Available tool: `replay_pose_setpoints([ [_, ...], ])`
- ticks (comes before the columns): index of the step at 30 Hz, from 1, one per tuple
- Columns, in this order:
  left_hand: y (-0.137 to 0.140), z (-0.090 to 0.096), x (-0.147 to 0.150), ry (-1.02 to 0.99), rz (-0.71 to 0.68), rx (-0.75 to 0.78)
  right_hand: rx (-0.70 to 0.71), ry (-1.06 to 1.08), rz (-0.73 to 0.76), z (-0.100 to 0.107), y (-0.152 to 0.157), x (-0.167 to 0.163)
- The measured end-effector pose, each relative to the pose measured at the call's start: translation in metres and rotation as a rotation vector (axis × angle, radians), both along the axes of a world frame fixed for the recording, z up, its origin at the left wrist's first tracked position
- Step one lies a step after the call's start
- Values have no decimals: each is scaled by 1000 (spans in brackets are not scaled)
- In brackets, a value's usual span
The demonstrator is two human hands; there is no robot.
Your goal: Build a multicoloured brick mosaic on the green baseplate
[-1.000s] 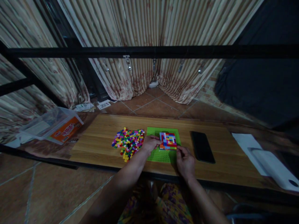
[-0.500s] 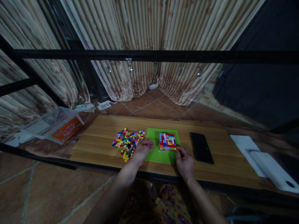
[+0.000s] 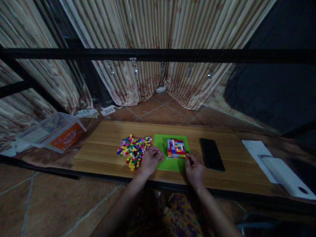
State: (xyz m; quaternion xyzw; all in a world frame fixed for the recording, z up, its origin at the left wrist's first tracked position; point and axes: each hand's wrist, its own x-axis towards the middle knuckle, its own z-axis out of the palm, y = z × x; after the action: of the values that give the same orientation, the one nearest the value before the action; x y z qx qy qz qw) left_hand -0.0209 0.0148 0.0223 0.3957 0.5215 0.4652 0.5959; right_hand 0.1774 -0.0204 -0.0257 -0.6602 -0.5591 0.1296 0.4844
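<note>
A square build of colourful toy bricks (image 3: 176, 148) stands on a green studded baseplate (image 3: 161, 140). Over the plate's left edge is my left hand (image 3: 150, 160), thumb and fingers drawn together; a tiny pale spot shows at the tips, too small to name. My right hand (image 3: 195, 168) is closed at the build's near right corner, its fingertips against or right beside it. Whatever those fingers pinch is hidden. A heap of loose toy bricks (image 3: 134, 148) in many colours lies just left of my left hand.
The wooden tabletop (image 3: 98, 144) carries a dark phone-like slab (image 3: 211, 154) right of the baseplate. At the far left sits a clear plastic box (image 3: 59, 128) with an orange label. White paper (image 3: 256, 158) and a white object (image 3: 287, 177) lie far right. A black bar (image 3: 158, 56) crosses beyond the table.
The fingers of my left hand have drawn together from a more stretched pose. My right hand stays at the build's corner. The whole view has shifted slightly.
</note>
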Motion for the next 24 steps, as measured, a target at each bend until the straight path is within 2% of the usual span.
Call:
replay_pose_setpoints([
  [11, -1, 0, -1, 319, -39, 226, 4, -7, -1, 1, -1, 0],
  [24, 0, 15, 17, 511, -55, 317, -2, 6, 5, 5, -2, -2],
])
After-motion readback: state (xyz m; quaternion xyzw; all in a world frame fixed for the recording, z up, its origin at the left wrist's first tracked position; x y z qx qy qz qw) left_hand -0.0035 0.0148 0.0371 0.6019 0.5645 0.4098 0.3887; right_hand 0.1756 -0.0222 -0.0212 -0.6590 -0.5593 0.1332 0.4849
